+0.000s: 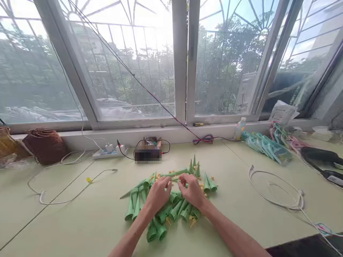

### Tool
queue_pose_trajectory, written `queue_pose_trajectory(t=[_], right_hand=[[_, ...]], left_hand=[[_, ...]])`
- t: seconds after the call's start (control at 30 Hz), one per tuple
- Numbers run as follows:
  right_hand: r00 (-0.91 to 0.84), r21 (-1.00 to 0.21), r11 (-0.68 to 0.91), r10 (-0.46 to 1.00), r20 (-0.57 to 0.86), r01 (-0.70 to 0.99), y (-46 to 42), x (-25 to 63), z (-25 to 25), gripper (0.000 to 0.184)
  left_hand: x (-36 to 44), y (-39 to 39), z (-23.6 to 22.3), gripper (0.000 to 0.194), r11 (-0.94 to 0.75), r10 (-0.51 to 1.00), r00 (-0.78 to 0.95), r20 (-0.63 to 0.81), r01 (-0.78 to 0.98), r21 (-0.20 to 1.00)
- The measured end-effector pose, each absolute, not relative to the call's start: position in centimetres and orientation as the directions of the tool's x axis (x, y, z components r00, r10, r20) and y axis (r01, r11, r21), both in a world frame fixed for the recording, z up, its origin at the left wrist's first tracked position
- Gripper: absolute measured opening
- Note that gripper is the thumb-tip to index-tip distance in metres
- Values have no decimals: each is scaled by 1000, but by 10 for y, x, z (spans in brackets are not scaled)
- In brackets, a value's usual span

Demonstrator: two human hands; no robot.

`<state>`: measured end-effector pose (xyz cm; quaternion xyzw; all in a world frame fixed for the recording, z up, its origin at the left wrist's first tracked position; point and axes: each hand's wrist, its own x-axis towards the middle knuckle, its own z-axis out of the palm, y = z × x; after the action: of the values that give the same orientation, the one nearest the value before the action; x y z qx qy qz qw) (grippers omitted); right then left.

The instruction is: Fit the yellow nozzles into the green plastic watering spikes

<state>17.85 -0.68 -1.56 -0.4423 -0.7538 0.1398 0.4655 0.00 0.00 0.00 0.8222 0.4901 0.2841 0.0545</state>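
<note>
Many pale green plastic cones (175, 210) lie in a loose pile on the table in front of me, most on their sides with open round ends showing. A few dark-tipped green cones (198, 170) stand upright at the far side of the pile. Small yellow plastic pieces (193, 220) are scattered among them. Over the middle of the pile, my left hand (160, 191) has its fingers curled inward. Facing it a short gap away, my right hand (192, 191) is closed with thumb and fingers drawn together. Whatever either set of fingertips grips is too small or hidden.
Behind the pile sit a small box with a blurred front (148, 153) and a white power strip (110, 153). White cables (276, 205) lie on both sides of the table (80, 228). Teal plastic packets (268, 148) and a bottle (239, 129) stand back right; a brown bag (45, 145) back left.
</note>
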Motion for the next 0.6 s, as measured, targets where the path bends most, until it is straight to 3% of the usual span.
queue_pose_trajectory(t=[0.2,0.6], right_hand=[[-308,-575,631,767,563,521,-6,176,-21,5],[-379,-599,626,779,499,498,-7,177,-26,9]], left_hand=[[2,-2,-1,27,-426,897,346,274,842,331],[3,-2,-5,33,-379,920,329,215,886,265]])
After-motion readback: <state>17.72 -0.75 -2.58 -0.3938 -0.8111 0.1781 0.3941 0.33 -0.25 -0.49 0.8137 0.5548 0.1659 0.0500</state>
